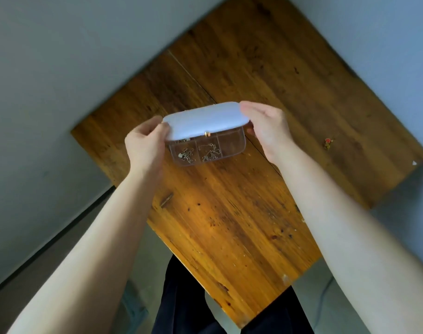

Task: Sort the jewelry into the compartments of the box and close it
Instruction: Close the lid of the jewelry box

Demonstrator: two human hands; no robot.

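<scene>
A clear plastic jewelry box with compartments sits on the wooden table. Its pale lid is tilted partway down over the box, with a small gold clasp at its front edge. My left hand holds the lid's left end and my right hand holds its right end. Thin chains lie in the left and middle front compartments; the right front compartment looks bare. A small red and gold piece of jewelry lies on the table to the right, apart from the box.
The table stands in a corner between grey walls. Its near edge runs diagonally above my dark trousers. Bare tabletop lies in front of and behind the box.
</scene>
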